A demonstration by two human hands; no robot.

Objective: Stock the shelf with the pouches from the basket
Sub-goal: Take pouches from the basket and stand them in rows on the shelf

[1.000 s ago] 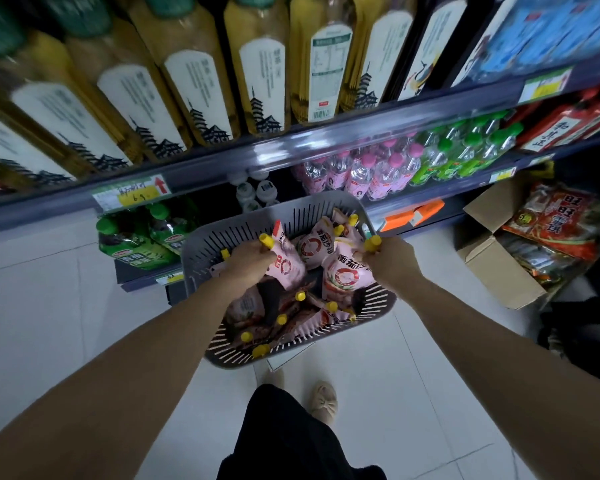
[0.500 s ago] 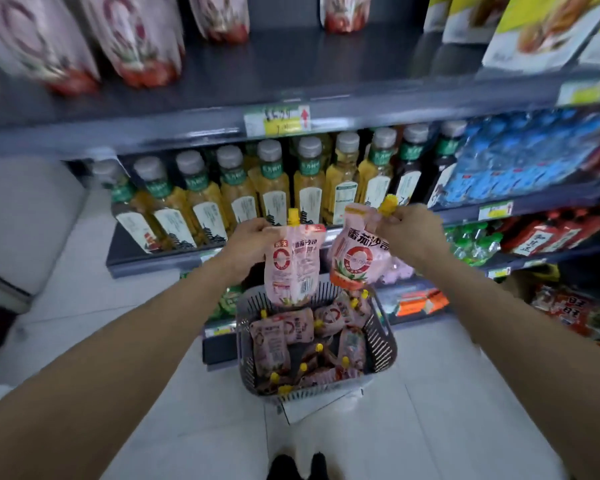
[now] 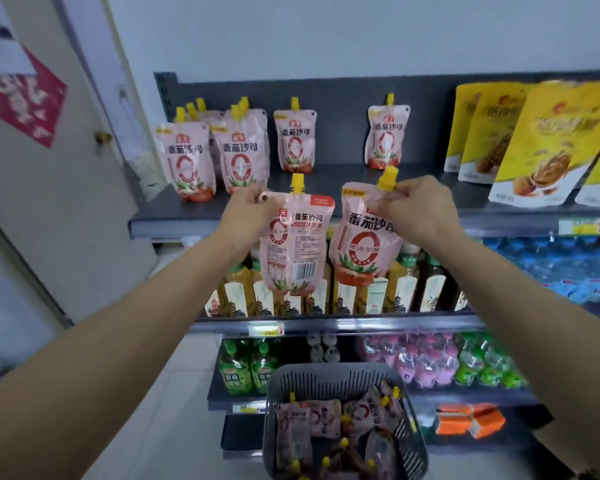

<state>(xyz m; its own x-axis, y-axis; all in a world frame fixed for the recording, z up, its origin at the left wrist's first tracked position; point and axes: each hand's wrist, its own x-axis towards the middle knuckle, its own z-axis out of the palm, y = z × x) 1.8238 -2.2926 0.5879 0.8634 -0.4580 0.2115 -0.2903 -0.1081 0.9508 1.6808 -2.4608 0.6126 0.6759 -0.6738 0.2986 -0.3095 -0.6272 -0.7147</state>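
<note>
My left hand point(image 3: 245, 211) grips a pink pouch with a yellow cap point(image 3: 295, 244) by its top corner, back side facing me. My right hand point(image 3: 416, 209) holds a second pink pouch point(image 3: 362, 244) by its neck, front side out. Both pouches hang in front of the edge of the dark top shelf point(image 3: 194, 220). On that shelf several matching pouches stand upright, a cluster at the left point(image 3: 215, 157), one in the middle point(image 3: 295, 140) and one further right point(image 3: 387, 136). The grey basket point(image 3: 326, 379) sits low on the floor with several more pouches point(image 3: 329, 420) inside.
Yellow snack bags point(image 3: 530, 147) fill the right part of the top shelf. Below are bottles of yellow drink point(image 3: 354, 292), then pink and green bottles point(image 3: 440, 362). A door with a red sign point(image 3: 25, 98) is at the left.
Both hands lifted a pouch each out of the basket and rose from the drink shelf level up to the top shelf edge. My view tilted upward.
</note>
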